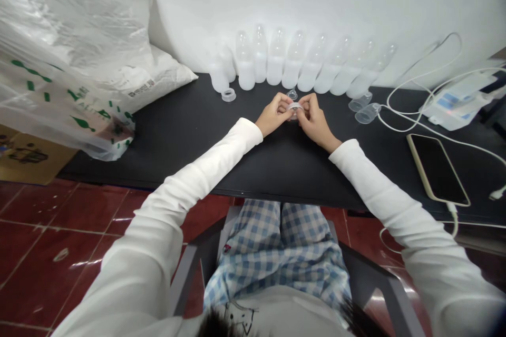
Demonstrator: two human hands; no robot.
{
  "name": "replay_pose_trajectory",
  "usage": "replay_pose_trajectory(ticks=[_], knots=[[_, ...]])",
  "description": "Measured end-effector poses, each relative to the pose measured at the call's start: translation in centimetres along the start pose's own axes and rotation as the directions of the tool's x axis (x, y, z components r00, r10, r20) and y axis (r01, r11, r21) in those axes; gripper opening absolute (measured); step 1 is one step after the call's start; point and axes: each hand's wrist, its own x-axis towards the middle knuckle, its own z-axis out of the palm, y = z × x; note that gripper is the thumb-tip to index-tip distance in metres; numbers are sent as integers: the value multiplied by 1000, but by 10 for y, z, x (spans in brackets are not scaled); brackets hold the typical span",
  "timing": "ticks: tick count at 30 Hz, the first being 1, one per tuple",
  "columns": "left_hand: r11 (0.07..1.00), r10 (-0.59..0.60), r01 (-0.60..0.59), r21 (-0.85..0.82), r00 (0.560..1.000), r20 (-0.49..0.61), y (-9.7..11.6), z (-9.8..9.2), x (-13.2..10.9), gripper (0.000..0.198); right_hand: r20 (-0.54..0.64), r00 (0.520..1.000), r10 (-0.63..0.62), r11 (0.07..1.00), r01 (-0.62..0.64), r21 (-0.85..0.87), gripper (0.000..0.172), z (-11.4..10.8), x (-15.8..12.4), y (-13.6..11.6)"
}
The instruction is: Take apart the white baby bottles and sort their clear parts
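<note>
Over the black table, my left hand (274,115) and my right hand (315,120) meet, both closed with fingertips pinching a white collar ring (294,106). A clear bottle teat (292,94) points away from me just beyond the ring; my fingers partly hide where the two meet. Behind my hands stands a row of several white baby bottles (275,71) with clear dome caps. A loose white ring (228,95) lies left of my hands, beside uncapped bottles (218,80). Two clear dome caps (367,113) lie to the right.
A large white plastic bag (106,26) and a printed clear bag (95,126) fill the left end of the black table (177,139). On the right are a phone (438,168) on a charging cable, a white power strip (454,105) and looping white cables (399,129).
</note>
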Motion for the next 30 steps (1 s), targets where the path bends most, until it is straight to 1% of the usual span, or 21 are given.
replay_pose_trajectory(ticks=[2, 6, 8, 11, 18, 24, 27, 30], knots=[[1000, 15, -15, 22, 1000, -10, -2, 0, 0, 32, -17, 1000, -4, 999, 3, -34, 44, 0, 0, 1], [992, 37, -30, 122, 998, -55, -2, 2, -2, 29, -20, 1000, -17, 995, 15, -96, 38, 2, 1, 0], [989, 30, -19, 148, 997, -71, -1, 3, -3, 28, -14, 1000, -24, 993, 22, -116, 38, 2, 1, -1], [990, 4, 9, 142, 995, -95, 0, 5, -5, 29, -9, 999, -32, 992, 30, -125, 39, 2, 2, -2], [993, -1, 13, 115, 995, -101, 9, 4, -7, 26, -18, 1000, -26, 995, 24, -96, 45, 3, 2, -1], [994, -33, 47, 103, 991, -132, 20, 6, -10, 26, -67, 994, -86, 996, 86, -4, 51, 5, 2, 3], [994, -35, 48, 99, 991, -132, 20, 6, -10, 27, -79, 994, -77, 996, 80, 40, 52, 6, 2, 6], [997, -24, 33, 75, 993, -117, 15, 5, -8, 27, -69, 995, -68, 994, 74, 80, 52, 7, 2, 7]])
